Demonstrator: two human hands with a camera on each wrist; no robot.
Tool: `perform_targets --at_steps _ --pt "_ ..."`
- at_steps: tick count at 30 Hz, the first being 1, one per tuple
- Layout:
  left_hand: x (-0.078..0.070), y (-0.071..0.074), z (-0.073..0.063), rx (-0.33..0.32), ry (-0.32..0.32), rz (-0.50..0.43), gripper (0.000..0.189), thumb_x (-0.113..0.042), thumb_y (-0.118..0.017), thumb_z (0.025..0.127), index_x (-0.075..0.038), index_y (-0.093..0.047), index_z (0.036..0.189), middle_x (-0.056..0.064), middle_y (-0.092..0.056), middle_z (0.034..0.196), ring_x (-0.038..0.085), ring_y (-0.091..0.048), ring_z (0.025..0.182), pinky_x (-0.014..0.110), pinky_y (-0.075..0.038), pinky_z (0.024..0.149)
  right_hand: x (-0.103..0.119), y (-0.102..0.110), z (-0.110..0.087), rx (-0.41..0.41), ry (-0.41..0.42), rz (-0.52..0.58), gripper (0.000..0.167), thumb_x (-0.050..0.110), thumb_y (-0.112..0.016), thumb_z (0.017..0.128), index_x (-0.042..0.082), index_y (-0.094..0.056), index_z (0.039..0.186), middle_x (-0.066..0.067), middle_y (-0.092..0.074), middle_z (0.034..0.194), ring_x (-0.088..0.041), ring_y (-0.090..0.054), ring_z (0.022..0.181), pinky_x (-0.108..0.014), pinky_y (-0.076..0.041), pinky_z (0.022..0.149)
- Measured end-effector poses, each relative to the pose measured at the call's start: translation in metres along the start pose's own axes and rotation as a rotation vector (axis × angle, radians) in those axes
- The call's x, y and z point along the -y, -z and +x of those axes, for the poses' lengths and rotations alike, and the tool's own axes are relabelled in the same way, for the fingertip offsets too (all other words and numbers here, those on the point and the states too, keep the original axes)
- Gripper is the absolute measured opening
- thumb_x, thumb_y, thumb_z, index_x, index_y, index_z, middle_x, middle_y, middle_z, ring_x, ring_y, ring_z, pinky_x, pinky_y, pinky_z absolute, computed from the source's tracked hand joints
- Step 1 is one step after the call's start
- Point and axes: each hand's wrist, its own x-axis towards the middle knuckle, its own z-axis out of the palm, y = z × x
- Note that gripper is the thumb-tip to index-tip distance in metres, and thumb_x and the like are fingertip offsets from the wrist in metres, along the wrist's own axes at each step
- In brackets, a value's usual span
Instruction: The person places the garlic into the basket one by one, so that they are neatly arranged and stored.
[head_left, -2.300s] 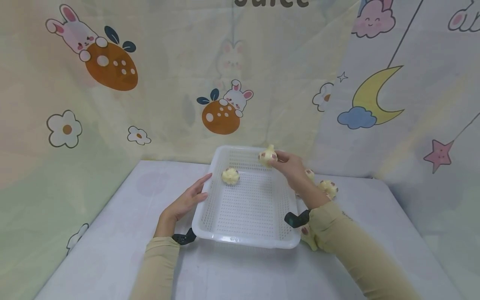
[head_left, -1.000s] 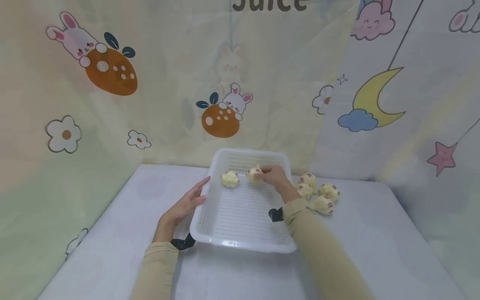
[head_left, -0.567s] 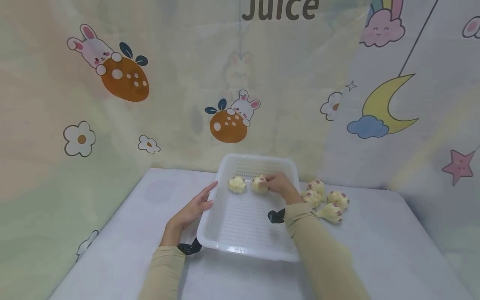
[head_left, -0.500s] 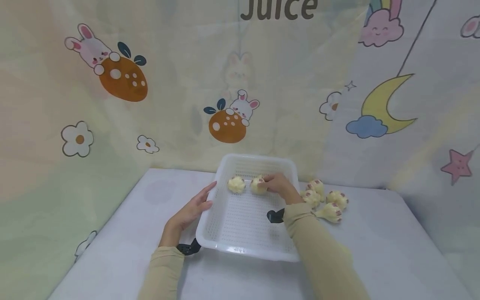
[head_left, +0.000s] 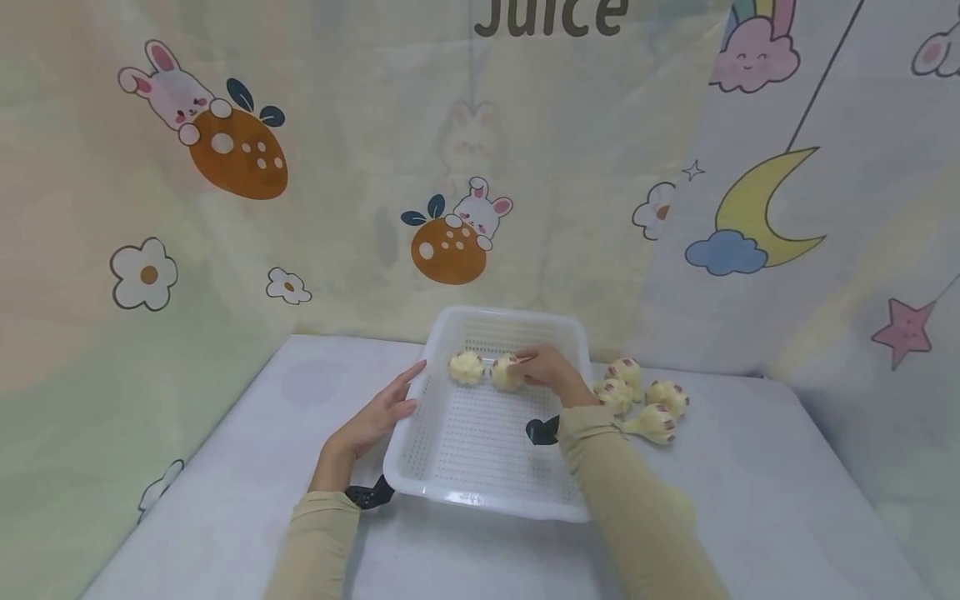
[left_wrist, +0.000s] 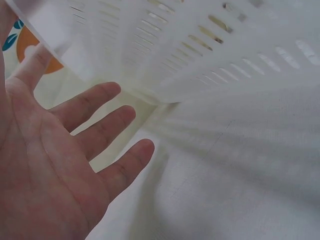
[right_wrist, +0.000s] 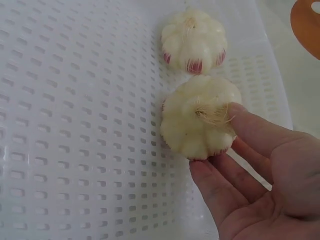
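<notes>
A white perforated plastic basket [head_left: 487,498] stands on the table with two garlic bulbs inside, near its far end. My right hand [head_left: 553,372] pinches the right-hand garlic bulb [right_wrist: 192,122] between thumb and fingers; its dry roots face the right wrist camera. Beside it lies the other garlic bulb [head_left: 467,367], cream with purple-red streaks. At the basket's left rim is my left hand [head_left: 372,422], its fingers straight and spread. In the left wrist view, the left hand [left_wrist: 65,145] has its palm facing the basket's slotted wall [left_wrist: 200,45].
Several more garlic bulbs [head_left: 651,424] lie in a group on the white table [head_left: 750,483], right of the basket. Behind the table hangs a cartoon-printed cloth [head_left: 360,167]. A black wrist camera [head_left: 371,494] sits at the left cuff.
My right hand has brought the pinched garlic bulb from above the basket's far right corner down beside the first bulb. The left hand stays at the left rim. The head view has shifted slightly.
</notes>
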Motion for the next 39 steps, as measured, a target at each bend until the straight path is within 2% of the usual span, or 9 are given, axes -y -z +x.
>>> perform_targets --at_steps 4,6,7,11,14,17,21,29,39 --pt "-0.002 -0.003 0.000 -0.023 0.018 0.020 0.061 -0.030 -0.051 0.096 -0.046 -0.021 0.147 0.004 -0.027 0.156 0.033 -0.036 0.138 0.058 -0.029 0.109 0.000 0.001 0.002 0.000 0.045 -0.120 0.045 0.023 -0.065 0.088 0.000 -0.060 0.125 -0.017 -0.068 0.110 -0.016 -0.061 0.083 -0.030 -0.052 0.079" --pt "-0.003 -0.004 0.000 -0.032 0.023 0.030 0.061 -0.031 -0.051 0.096 -0.047 -0.021 0.147 0.005 -0.027 0.156 0.034 -0.035 0.139 0.059 -0.028 0.109 -0.003 0.001 0.006 0.001 0.054 -0.177 0.043 0.029 -0.060 0.091 0.002 -0.061 0.124 -0.015 -0.067 0.111 -0.022 -0.061 0.092 -0.036 -0.050 0.086" --pt "-0.003 -0.004 0.000 -0.035 0.025 0.035 0.061 -0.031 -0.051 0.096 -0.047 -0.021 0.147 0.004 -0.026 0.156 0.034 -0.034 0.139 0.059 -0.028 0.109 -0.005 0.001 0.008 -0.002 0.071 -0.196 0.043 0.034 -0.057 0.092 0.004 -0.063 0.122 -0.014 -0.067 0.110 -0.023 -0.060 0.094 -0.037 -0.050 0.084" --pt "-0.002 -0.005 0.000 -0.029 0.019 0.035 0.061 -0.029 -0.050 0.097 -0.045 -0.020 0.148 0.005 -0.025 0.157 0.034 -0.033 0.140 0.060 -0.026 0.109 -0.009 0.002 0.011 0.007 0.065 -0.208 0.049 0.042 -0.055 0.092 0.007 -0.062 0.126 -0.014 -0.062 0.124 -0.029 -0.057 0.114 -0.043 -0.046 0.096" --pt "-0.001 -0.004 0.001 -0.016 0.008 0.026 0.062 -0.026 -0.049 0.098 -0.042 -0.019 0.149 0.007 -0.024 0.157 0.035 -0.033 0.139 0.058 -0.026 0.110 -0.006 0.002 0.008 0.034 0.075 -0.216 0.054 0.036 -0.063 0.089 0.005 -0.055 0.133 -0.021 -0.056 0.132 -0.036 -0.051 0.124 -0.048 -0.041 0.103" --pt "0.000 -0.003 0.001 -0.008 0.001 0.015 0.062 -0.025 -0.049 0.098 -0.041 -0.019 0.149 0.008 -0.026 0.156 0.034 -0.037 0.137 0.054 -0.029 0.109 -0.004 0.001 0.004 0.047 0.149 -0.283 0.056 0.022 -0.071 0.083 0.002 -0.054 0.133 -0.024 -0.056 0.130 -0.038 -0.053 0.121 -0.046 -0.045 0.100" --pt "0.001 -0.001 0.001 -0.007 -0.003 -0.001 0.062 -0.027 -0.050 0.097 -0.041 -0.020 0.149 0.011 -0.030 0.154 0.035 -0.041 0.132 0.051 -0.033 0.107 -0.002 -0.002 0.001 0.022 0.202 -0.342 0.048 0.009 -0.070 0.079 0.002 -0.059 0.126 -0.020 -0.060 0.126 -0.035 -0.058 0.115 -0.041 -0.049 0.093" --pt "0.000 -0.005 0.002 -0.041 0.036 0.011 0.062 -0.033 -0.052 0.095 -0.046 -0.022 0.147 0.006 -0.029 0.155 0.034 -0.039 0.136 0.059 -0.025 0.111 -0.004 -0.008 0.008 -0.057 0.160 -0.382 0.047 0.012 -0.072 0.078 0.006 -0.062 0.123 -0.017 -0.065 0.120 -0.031 -0.060 0.111 -0.041 -0.048 0.094" --pt "0.000 -0.006 0.001 -0.042 0.031 0.008 0.061 -0.032 -0.052 0.095 -0.049 -0.022 0.146 0.006 -0.031 0.154 0.034 -0.044 0.131 0.056 -0.035 0.105 -0.003 -0.009 0.009 -0.044 0.152 -0.398 0.050 0.015 -0.073 0.078 0.006 -0.060 0.125 -0.017 -0.065 0.120 -0.031 -0.060 0.112 -0.041 -0.047 0.096"
